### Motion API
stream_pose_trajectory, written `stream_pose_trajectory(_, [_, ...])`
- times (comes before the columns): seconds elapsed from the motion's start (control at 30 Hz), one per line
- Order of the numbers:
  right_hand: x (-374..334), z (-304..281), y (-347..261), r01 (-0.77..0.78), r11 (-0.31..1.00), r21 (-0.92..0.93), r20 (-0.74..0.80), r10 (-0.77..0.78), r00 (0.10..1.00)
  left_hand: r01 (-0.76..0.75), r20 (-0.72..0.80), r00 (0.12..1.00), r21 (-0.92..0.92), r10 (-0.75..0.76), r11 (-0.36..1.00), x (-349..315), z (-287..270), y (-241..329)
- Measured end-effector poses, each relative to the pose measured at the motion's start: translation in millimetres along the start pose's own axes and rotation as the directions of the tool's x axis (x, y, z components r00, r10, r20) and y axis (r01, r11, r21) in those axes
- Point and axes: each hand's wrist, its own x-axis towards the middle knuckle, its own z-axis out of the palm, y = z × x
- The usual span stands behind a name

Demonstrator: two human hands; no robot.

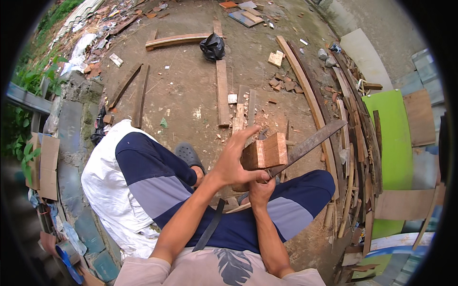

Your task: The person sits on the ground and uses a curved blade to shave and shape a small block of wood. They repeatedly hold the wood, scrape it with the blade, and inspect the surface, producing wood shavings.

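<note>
My left hand (234,159) reaches round the left side of a squared wooden block (265,151), with the thumb on the near side and the fingers along the far side. The middle of that palm is hidden. Just below the block, my right hand (261,193) is closed round the lower end of a machete (310,148); its handle is hidden in the fist. The long dark blade slants up to the right, passing close beside the block's right side. My left thumb lies close to the base of the blade.
Between my knees and beyond lie wood chips and short boards (238,117). A black plastic bag (213,46) rests on joined timbers farther off. To the right, long planks (307,90) and piled wood strips (355,138) lie by a green panel (389,148). White cloth (107,181) is beside my left leg.
</note>
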Motion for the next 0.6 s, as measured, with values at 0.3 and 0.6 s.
stream_pose_trajectory(0.3, [2, -64, -73, -0.054, 0.968, 0.243, 0.107, 0.029, 0.994, 0.351, 0.123, 0.931, -0.564, -0.344, 0.747, 3, 44, -41])
stream_pose_trajectory(0.6, [-14, -120, -177, 0.041, 0.920, -0.391, 0.261, 0.068, 0.963, 0.371, 0.144, 0.928, -0.465, -0.345, 0.804, 14, 56, -42])
